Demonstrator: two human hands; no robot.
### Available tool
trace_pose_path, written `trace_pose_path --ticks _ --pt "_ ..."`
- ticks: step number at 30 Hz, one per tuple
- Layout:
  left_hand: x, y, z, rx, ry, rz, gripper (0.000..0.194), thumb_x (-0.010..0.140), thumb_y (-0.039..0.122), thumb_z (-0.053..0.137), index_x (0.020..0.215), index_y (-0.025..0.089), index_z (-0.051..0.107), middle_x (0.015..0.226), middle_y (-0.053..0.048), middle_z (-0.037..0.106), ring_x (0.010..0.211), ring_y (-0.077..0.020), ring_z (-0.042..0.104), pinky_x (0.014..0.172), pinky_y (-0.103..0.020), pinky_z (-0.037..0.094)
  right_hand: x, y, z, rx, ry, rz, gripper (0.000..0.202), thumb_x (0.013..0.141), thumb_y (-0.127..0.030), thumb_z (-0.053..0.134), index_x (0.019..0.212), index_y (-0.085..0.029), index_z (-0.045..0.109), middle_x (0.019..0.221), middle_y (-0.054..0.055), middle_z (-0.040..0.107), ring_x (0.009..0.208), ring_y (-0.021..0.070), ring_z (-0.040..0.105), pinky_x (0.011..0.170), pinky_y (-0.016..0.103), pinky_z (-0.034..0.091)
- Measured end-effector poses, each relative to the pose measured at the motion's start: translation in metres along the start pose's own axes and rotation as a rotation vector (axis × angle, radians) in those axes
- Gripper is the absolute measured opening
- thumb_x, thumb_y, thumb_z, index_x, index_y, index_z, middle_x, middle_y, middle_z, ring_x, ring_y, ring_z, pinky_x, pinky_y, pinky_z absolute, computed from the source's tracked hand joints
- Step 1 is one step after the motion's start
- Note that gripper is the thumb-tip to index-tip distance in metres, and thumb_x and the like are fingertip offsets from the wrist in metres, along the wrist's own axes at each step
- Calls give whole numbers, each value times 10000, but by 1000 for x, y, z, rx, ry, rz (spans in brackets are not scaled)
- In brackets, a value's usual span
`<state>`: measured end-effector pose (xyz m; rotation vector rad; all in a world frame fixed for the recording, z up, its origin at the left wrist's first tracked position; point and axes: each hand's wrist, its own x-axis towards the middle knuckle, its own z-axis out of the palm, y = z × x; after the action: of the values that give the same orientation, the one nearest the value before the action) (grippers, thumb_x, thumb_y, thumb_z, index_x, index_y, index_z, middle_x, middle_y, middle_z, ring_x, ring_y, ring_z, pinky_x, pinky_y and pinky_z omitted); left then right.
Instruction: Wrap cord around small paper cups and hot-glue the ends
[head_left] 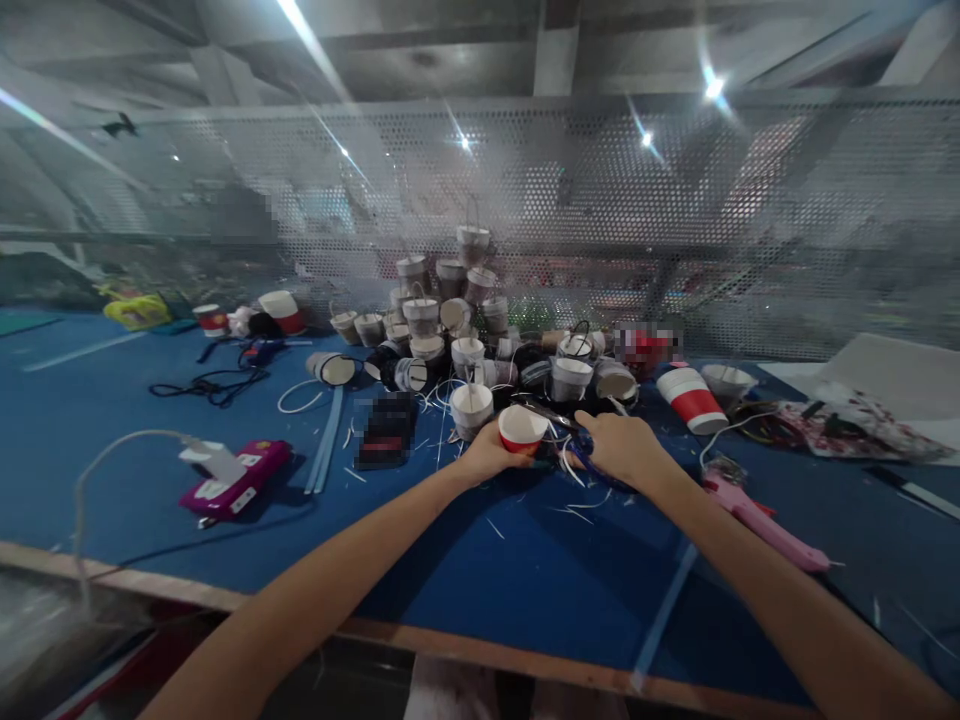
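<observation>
My left hand [487, 455] is wrapped round a red and white paper cup [523, 428], its pale inside facing me. In my right hand [616, 448] is a pair of scissors [589, 455] with dark blue handles. The blades [551, 414] reach left to the cup's upper right rim; whether they touch it I cannot tell. Just behind the cup stands a small whitish cup [472, 408] with a thin handle. White cord scraps [574, 468] lie on the blue table between my hands.
Several covered cups [424, 318] are piled at the back against a perforated metal screen [600, 190]. A pink glue gun [772, 520] lies right, near a red and white cup [691, 400]. Left are a dark phone-like object [385, 430] and a purple power strip [236, 480] with a cable.
</observation>
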<state>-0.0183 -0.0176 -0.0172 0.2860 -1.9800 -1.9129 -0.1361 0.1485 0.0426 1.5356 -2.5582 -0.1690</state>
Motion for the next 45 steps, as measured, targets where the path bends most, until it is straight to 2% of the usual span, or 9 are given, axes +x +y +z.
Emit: trace_pose_path --ticks 6,10,14,21,26,35,40,45 --pt "0 0 0 19 7 23 625 408 81 772 998 97 567 973 -89 637 930 -210 564 929 -396 377 -2 11 -4 -11 63 58 704 739 -669 310 1203 -155 435 991 152 590 881 288 573 664 335 413" --pt "1 -4 0 17 26 57 664 407 77 774 1034 116 559 1011 -91 630 954 -214 559 933 -387 380 -3 14 -2 -6 39 52 708 733 -662 328 1207 -146 425 1038 166 564 938 299 548 712 354 414" --pt "2 -7 0 37 45 53 633 398 87 778 996 107 571 1010 -101 630 965 -225 557 930 -392 385 -1 9 -1 5 -10 53 671 749 -645 321 1204 -162 423 1025 163 568 930 294 552 703 349 415" --pt "4 -13 -3 65 41 89 694 391 104 785 1041 95 542 1061 -123 613 987 -229 554 931 -388 392 -2 0 -5 -15 -107 56 672 763 -655 280 1211 -173 417 951 161 614 851 287 587 660 345 409" --pt "4 -11 -2 55 43 74 669 391 75 774 1024 94 557 1032 -113 627 973 -225 561 934 -394 387 -3 0 -7 -3 -105 34 656 764 -667 243 1140 -180 469 886 146 637 812 293 604 616 337 407" --pt "1 -7 -1 21 54 28 674 388 53 765 1027 97 556 1017 -109 630 946 -220 569 922 -398 395 1 1 -3 -21 -99 33 578 798 -603 262 1135 -188 479 872 142 649 797 281 616 603 320 402" --pt "1 -5 -2 -11 12 -9 647 395 59 766 1008 86 562 984 -103 638 925 -214 573 914 -395 397 1 3 -4 -34 -112 40 540 824 -572 229 1104 -197 498 863 135 646 786 268 618 597 315 406" --pt "-1 1 -1 6 -27 48 730 404 73 769 1088 107 516 1064 -114 593 995 -224 535 924 -397 383 -2 5 -3 -56 -115 53 598 826 -589 189 1148 -173 473 855 158 642 786 284 618 598 329 411"
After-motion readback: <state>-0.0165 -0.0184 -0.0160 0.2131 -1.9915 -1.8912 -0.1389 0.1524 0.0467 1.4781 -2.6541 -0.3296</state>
